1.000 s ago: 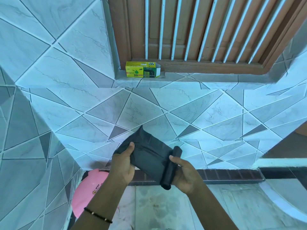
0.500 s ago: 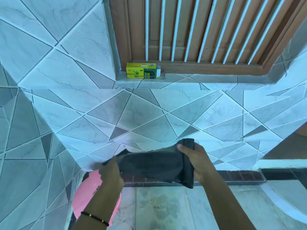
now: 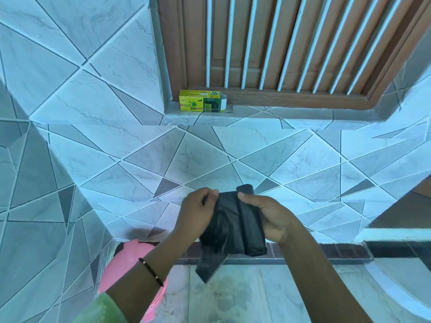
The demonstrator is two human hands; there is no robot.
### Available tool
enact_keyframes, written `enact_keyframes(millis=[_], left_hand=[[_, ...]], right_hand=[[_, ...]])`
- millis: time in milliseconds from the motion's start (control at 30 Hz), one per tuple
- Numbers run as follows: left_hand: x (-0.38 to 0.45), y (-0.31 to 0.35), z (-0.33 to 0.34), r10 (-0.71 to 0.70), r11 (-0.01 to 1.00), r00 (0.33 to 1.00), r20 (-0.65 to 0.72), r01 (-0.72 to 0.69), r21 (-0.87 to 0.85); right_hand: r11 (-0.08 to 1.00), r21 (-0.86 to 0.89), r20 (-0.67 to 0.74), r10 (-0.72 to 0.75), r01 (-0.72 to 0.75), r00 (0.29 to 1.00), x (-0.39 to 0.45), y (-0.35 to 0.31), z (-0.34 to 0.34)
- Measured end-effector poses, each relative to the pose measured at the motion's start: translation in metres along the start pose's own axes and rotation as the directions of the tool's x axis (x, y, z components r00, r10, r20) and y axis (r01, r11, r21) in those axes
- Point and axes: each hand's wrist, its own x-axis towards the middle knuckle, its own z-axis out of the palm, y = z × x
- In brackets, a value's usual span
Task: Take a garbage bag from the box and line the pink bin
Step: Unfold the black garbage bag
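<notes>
Tiled corner here, grey and white triangle pattern on both walls. Up top there's a wooden window frame [image 3: 291, 99] with white bars, and on the left end of its tiled ledge [image 3: 256, 117] sits the yellow-green garbage bag box [image 3: 202, 100] — its right-end flap hangs open; can't tell what's inside.

Down in the floor corner, right against both walls, is the pink bin [image 3: 126, 264]. The left forearm with a thin black bracelet [image 3: 151, 271] and a bit of green sleeve [image 3: 102, 308] crosses in front, so most of it is hidden and I can't see inside.

The garbage bag [image 3: 224, 227] is black, held up in mid-air in front of the back wall. The right hand [image 3: 270, 217] has its grip closed around a still-rolled part on the right side, thumb on top. The left hand [image 3: 198, 210] pinches the loose top-left edge between thumb and fingers — one corner droops down over the dark brick strip [image 3: 326, 250] at the wall's base. Floor [image 3: 268, 294] underneath looks like stained marble.
</notes>
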Motion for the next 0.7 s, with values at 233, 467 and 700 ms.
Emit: enact_keyframes(millis=[233, 467, 700], left_hand=[[0.016, 0.002, -0.036, 0.199, 0.957, 0.976, 0.09, -0.213, 0.195], [0.023, 0.005, -0.071, 0.123, 0.986, 0.976, 0.18, -0.14, 0.09], [0.017, 0.026, -0.022, 0.13, 0.991, 0.936, 0.327, -0.132, -0.018]], right_hand=[[0.997, -0.021, 0.05, -0.071, 0.072, 0.996, -0.015, -0.008, -0.039], [0.981, -0.015, 0.068, -0.194, 0.196, 0.979, -0.014, -0.015, -0.046], [0.984, -0.044, 0.187, -0.162, 0.173, 0.969, -0.002, -0.006, -0.003]])
